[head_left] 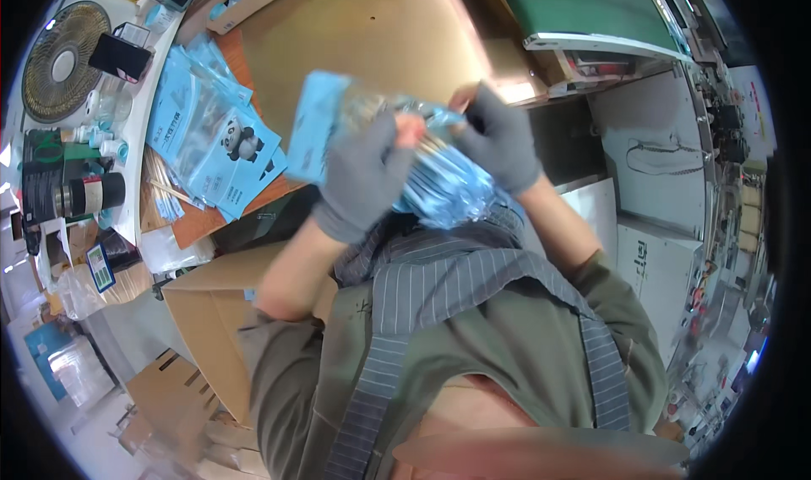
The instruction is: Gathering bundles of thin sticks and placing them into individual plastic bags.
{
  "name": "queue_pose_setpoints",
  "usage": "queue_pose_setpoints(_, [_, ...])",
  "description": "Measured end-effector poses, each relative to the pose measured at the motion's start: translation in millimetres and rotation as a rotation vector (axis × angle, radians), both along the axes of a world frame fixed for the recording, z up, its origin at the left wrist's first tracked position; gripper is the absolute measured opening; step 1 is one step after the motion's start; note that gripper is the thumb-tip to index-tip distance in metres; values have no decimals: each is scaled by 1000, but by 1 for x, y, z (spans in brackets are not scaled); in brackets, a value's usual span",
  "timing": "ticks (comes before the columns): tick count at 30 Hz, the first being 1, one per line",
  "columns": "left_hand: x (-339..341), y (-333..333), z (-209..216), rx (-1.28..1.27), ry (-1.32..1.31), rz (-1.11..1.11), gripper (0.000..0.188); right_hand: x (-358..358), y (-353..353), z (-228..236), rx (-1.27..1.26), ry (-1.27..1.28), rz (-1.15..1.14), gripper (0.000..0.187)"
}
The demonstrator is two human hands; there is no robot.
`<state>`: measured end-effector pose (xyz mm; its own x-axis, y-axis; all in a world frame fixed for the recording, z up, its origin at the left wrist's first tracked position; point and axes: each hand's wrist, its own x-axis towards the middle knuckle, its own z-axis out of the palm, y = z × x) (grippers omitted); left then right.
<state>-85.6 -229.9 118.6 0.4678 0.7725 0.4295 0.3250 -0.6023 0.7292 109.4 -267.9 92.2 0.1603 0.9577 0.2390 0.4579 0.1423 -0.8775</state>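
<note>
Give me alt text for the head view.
Gray-gloved left hand and right hand hold a blue and clear bag with a bundle of slim sticks, partly blurred, before a striped apron. At left, blue bags, one panda-printed, lie on the table near a fan.

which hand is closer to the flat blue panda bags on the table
Left: the left hand is just right of the flat blue panda bags; the right hand is farther right.
</note>
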Motion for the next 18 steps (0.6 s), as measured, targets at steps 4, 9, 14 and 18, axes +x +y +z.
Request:
queue_pose_setpoints(4, [-6,44,87,-62,-66,88,10,4,45,98,392,-204,110,4])
queue_pose_setpoints(9, [-30,63,117,10,-135,94,13,-5,66,166,219,176,382,9])
queue_pose_setpoints(14, [-81,44,7,-1239,-961,-469,56,-21,79,146,282,39,469,8])
queue_pose_setpoints(18, [-25,-9,-33,-800,-1205,-450,30,-89,27,118,490,-304,878,3])
